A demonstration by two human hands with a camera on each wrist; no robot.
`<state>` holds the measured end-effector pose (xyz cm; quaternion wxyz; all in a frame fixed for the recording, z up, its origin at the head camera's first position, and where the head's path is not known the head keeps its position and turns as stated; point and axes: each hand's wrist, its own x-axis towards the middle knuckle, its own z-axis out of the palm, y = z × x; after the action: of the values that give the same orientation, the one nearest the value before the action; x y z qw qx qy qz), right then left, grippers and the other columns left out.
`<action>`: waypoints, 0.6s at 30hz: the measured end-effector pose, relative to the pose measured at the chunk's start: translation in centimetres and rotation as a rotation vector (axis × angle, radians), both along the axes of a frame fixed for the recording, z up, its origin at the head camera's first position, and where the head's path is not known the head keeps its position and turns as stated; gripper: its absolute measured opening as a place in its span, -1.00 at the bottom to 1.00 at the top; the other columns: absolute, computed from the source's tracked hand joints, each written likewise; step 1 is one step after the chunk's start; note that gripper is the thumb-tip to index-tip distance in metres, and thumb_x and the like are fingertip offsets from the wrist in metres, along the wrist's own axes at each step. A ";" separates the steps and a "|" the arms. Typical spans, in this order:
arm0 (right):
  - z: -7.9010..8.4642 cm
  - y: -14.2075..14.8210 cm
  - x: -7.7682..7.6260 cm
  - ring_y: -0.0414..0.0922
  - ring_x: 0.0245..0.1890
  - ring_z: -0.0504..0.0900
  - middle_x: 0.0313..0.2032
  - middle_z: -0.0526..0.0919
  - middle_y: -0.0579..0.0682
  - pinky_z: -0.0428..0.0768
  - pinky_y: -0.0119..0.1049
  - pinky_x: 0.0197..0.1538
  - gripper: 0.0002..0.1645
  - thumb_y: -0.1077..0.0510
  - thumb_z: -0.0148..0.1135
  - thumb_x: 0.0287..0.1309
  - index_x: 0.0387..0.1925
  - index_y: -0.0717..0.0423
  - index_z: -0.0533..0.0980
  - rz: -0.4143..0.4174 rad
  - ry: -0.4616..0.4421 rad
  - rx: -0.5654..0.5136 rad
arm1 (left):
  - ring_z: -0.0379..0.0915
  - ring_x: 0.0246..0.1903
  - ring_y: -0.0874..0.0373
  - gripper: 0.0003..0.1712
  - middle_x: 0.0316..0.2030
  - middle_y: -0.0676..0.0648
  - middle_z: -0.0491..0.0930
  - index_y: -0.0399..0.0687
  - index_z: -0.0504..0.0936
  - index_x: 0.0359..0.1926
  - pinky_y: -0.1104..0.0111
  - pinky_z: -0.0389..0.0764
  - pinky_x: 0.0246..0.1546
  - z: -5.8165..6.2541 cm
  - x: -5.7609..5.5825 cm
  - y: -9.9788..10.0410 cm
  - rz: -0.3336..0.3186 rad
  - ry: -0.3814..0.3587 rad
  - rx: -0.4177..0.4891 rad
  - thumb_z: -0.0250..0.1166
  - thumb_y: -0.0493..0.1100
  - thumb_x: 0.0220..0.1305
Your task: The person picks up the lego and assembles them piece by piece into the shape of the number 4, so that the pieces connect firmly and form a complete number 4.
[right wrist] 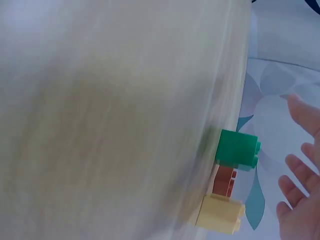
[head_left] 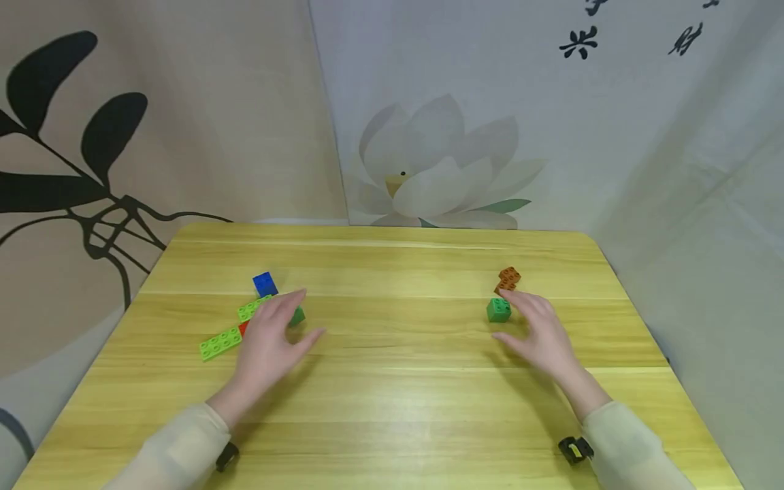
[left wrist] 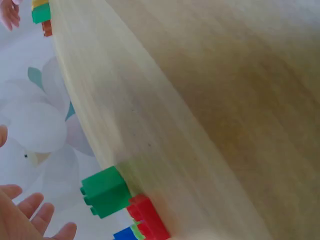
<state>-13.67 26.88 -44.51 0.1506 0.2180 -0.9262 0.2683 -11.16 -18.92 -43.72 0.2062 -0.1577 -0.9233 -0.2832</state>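
Note:
My left hand (head_left: 269,340), fingers spread and thumb apart, hovers over a loose group of toy building bricks on the left. Two lime-green bricks (head_left: 220,344), a blue brick (head_left: 265,284) and a green brick (head_left: 297,316) lie around it. A red brick (left wrist: 148,217) is partly covered by this hand in the head view. On the right, my right hand (head_left: 542,333) holds nothing, its thumb and fingers parted beside another green brick (head_left: 499,310). Brown bricks (head_left: 508,278) lie just behind that one. A pale yellow brick (right wrist: 220,214) shows in the right wrist view, hidden by the hand from above.
Both groups rest on a wooden table (head_left: 392,408), with bare wood between them. Behind it hangs a pale cloth (head_left: 453,54) printed with a lotus and dark characters. Dark straps (head_left: 574,449) sit at the sleeve cuffs.

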 end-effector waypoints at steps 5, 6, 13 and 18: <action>-0.1 0.6 -0.7 0.24 0.18 0.40 0.19 0.51 0.22 0.33 0.27 0.21 -0.08 0.21 0.62 -0.15 0.30 0.19 0.41 -0.003 -0.017 -0.025 | 0.37 0.16 -0.27 -0.20 0.13 -0.30 0.54 -0.30 0.49 0.25 -0.15 0.38 0.17 -0.3 -0.2 -0.6 0.021 -0.025 0.072 0.56 -0.05 0.03; -0.1 0.7 -0.9 0.25 0.18 0.39 0.18 0.51 0.23 0.32 0.28 0.22 -0.10 0.22 0.61 -0.14 0.29 0.20 0.41 -0.005 -0.025 -0.029 | 0.36 0.17 -0.27 -0.20 0.13 -0.30 0.54 -0.29 0.49 0.25 -0.15 0.38 0.17 -0.4 -0.3 -0.7 0.023 -0.030 0.077 0.56 -0.06 0.03; -0.4 1.5 -1.9 0.27 0.20 0.37 0.19 0.51 0.24 0.26 0.30 0.25 -0.19 0.22 0.57 -0.06 0.26 0.22 0.44 -0.015 -0.095 -0.040 | 0.36 0.18 -0.29 -0.23 0.15 -0.31 0.53 -0.31 0.50 0.24 -0.18 0.36 0.18 -0.7 -0.9 -1.6 0.016 -0.106 0.138 0.57 -0.15 0.02; -0.6 2.0 -2.6 0.29 0.21 0.36 0.18 0.52 0.26 0.24 0.32 0.25 -0.24 0.22 0.54 0.00 0.25 0.23 0.45 -0.022 -0.153 -0.048 | 0.36 0.18 -0.26 -0.23 0.19 -0.30 0.49 -0.31 0.48 0.26 -0.16 0.38 0.18 -0.8 -1.4 -2.2 0.017 -0.201 0.198 0.56 -0.15 0.05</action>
<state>-16.26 28.92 -45.14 0.0875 0.1831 -0.9306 0.3046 -12.54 -21.16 -44.48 0.1295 -0.0996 -0.9081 -0.3855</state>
